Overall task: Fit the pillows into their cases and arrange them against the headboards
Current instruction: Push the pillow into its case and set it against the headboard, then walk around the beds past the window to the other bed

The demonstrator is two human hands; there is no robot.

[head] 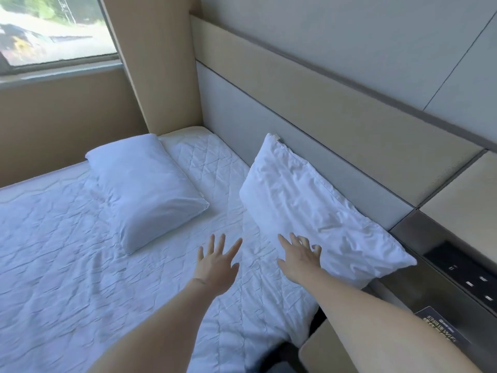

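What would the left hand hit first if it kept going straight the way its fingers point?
Probably bare mattress. The left hand points up the gap between the flat pillow and the leaning pillow, towards the headboard. Its height above the bed is unclear.

Bright daylight on my feed, coming from the window point(53, 28) at upper left; the view outside is blown out and smeared. White mattress cover point(67, 265) reads with a cool bluish cast, creases well lit. Soft shadows only, beside the flat pillow point(145, 192). Wide-angle bend: headboard point(322, 109) lines slant and curve toward the edges. Both forearms near the bottom look soft. Overall slightly soft, compressed detail.
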